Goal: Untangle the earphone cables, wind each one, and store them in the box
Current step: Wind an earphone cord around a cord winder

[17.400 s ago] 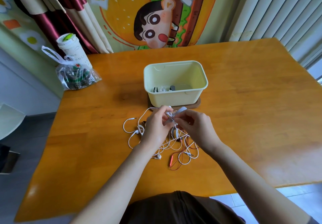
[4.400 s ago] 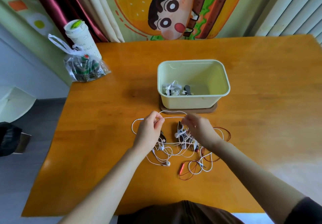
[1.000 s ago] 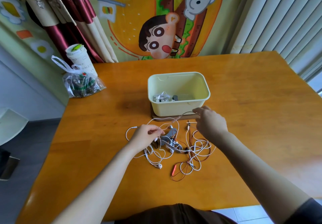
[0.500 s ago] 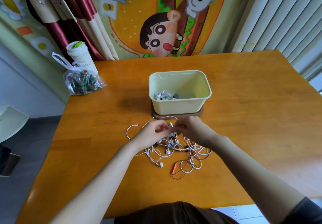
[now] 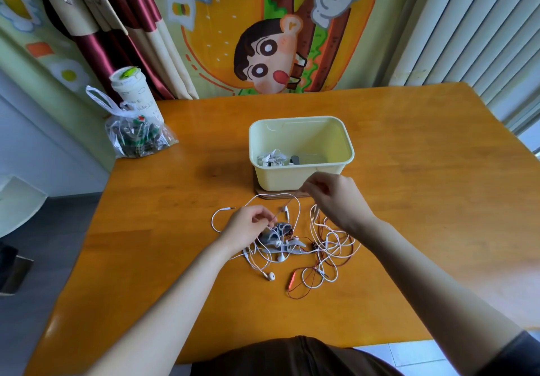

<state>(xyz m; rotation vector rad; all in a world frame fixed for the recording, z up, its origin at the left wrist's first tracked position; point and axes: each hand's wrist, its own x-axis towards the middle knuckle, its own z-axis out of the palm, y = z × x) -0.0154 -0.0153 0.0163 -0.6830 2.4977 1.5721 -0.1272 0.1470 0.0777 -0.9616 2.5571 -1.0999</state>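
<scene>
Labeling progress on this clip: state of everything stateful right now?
left hand: pinches strand
right hand: pinches strand
strand: taut between hands
box: open, lidless
white earphones: wound, inside box
cable pile: tangled, on table
cup: upright, lidded

Right hand (image 5: 336, 200) has parted from left hand (image 5: 248, 226). Half a second earlier the two met over the tangle (image 5: 321, 247); now the right is raised toward the tabletop's far edge, before the near wall of the box (image 5: 304, 178), pinching a thin cable (image 5: 293, 199) drawn to the left hand's pinching fingers. The grey piece (image 5: 277, 231), then covered, is exposed. Since the earliest picture, a white bundle (image 5: 271, 158) has appeared in the box.
</scene>
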